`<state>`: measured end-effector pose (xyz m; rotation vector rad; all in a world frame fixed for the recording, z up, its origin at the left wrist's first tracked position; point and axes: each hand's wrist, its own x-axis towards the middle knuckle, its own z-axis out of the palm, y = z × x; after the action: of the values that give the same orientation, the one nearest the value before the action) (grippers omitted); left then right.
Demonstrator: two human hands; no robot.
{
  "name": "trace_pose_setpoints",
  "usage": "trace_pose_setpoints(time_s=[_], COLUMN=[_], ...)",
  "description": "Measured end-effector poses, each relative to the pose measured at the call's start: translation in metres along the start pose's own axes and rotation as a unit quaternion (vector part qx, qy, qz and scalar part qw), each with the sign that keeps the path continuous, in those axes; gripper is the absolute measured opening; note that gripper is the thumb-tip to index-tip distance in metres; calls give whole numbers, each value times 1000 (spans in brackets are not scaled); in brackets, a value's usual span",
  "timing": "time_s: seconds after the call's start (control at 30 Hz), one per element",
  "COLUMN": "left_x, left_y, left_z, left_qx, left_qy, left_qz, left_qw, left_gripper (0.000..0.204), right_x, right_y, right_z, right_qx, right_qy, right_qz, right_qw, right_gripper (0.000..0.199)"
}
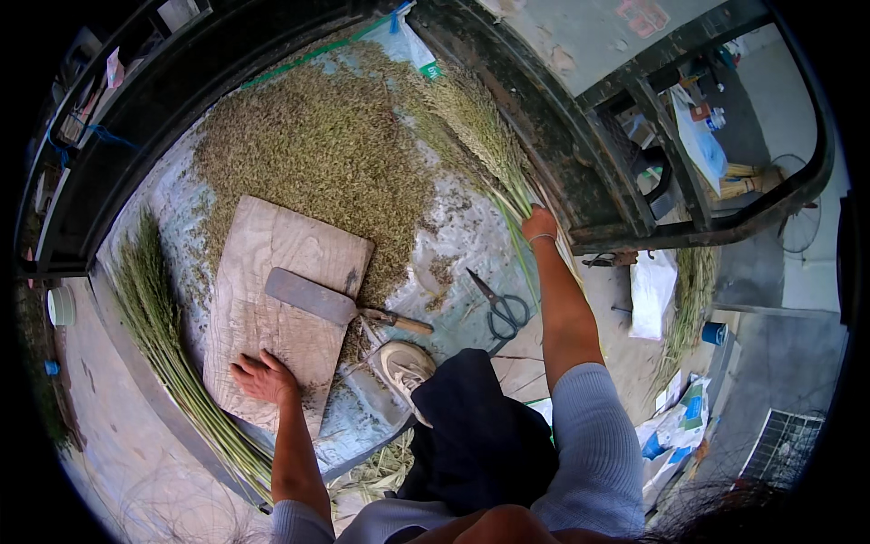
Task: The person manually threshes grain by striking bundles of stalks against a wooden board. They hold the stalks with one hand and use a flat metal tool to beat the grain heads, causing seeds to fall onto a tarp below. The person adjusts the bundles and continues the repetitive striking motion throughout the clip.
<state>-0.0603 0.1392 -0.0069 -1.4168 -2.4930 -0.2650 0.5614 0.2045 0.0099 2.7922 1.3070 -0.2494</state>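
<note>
My left hand [265,377] rests with fingers spread on the near part of a wooden board [263,272]. On that board lies a broad, flat-bladed tool [313,295], its wooden handle reaching past the board's right edge. Farther to the right, my right hand [541,224] is closed around the stalks of a grass bundle [480,122], whose seed heads point away from me. A large heap of loose seeds [313,154] spreads beyond the board on a pale plastic sheet [458,213]. Dark-handled scissors [500,308] lie on the sheet between the flat-bladed tool and my right forearm.
Another grass bundle [149,290] lies along the left side of the board. My shoe [405,369] stands at the sheet's near edge. A dark metal frame [507,72] borders the far side and right. A white bag [652,295] and more stalks [686,308] are at the right.
</note>
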Motion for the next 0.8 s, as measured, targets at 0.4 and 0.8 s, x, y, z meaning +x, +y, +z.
trace_pose_setpoints(time_s=[0.4, 0.8], left_x=[3, -1], left_y=[-4, -1], left_z=[-4, 3], left_qx=[9, -13], left_qy=[-24, -6], left_qz=[-12, 1], left_qw=[1000, 1000], left_gripper=[57, 57], right_x=[-5, -28], right_y=[-15, -19], right_z=[-27, -137], right_qx=[-14, 138], right_qy=[-19, 118], right_qz=[48, -152], right_qw=[999, 972], right_gripper=[30, 30])
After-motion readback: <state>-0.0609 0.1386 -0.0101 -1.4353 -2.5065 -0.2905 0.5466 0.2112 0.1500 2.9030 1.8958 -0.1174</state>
